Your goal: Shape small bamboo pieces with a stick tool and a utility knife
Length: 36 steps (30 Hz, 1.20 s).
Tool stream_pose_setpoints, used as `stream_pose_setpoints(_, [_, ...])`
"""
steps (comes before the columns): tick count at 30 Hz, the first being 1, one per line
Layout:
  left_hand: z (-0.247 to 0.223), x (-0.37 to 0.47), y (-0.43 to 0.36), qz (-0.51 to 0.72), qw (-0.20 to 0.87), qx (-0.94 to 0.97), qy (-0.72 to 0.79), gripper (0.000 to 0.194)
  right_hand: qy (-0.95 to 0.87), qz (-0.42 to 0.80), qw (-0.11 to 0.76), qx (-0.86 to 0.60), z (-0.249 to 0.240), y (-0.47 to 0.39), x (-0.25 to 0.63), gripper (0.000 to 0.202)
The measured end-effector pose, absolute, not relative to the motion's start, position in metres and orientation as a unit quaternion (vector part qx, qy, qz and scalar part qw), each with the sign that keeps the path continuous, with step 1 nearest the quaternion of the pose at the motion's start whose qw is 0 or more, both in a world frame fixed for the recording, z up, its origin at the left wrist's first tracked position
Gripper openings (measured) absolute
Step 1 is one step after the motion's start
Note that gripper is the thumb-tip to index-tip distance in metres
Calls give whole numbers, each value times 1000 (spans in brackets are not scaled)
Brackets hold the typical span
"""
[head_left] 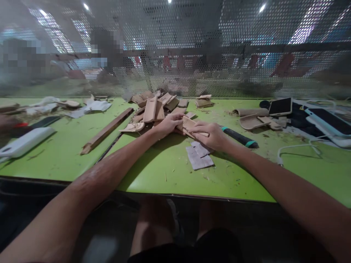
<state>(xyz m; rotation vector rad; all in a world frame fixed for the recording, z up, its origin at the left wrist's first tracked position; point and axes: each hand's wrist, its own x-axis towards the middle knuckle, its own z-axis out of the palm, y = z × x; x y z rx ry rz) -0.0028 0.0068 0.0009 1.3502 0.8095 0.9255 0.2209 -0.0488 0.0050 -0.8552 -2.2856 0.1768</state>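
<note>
Over the middle of the green table, my left hand [169,125] closes on the left end of a pale curved bamboo piece [187,124]. My right hand [210,135] grips the right end of that piece, its fingers lying across the top. Anything beneath my right palm is hidden. Two grey paper pieces [200,156], like sandpaper, lie just below my right hand. A tool with a black and teal handle [240,137] rests beside my right wrist; its head is hidden. Behind my left hand is a heap of bamboo pieces [150,109].
A long wooden bar [108,129] lies left of the heap. More bamboo pieces [251,121], a phone [280,107] and a white cable [298,146] are on the right. At far left are a white power strip [27,141] and another person's hand [9,122]. A perforated screen [175,69] stands behind.
</note>
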Motion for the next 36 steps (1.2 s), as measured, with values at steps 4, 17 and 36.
stream_pose_setpoints(4, [0,-3,7,404,609,588,348,20,-858,54,364,-359,3,-48,220,28])
stream_pose_setpoints(17, [1,-3,6,403,596,595,359,22,-868,71,356,-338,4,-48,221,27])
stream_pose_setpoints(36, [-1,-2,7,402,591,597,364,26,-866,26,355,-351,3,-46,220,32])
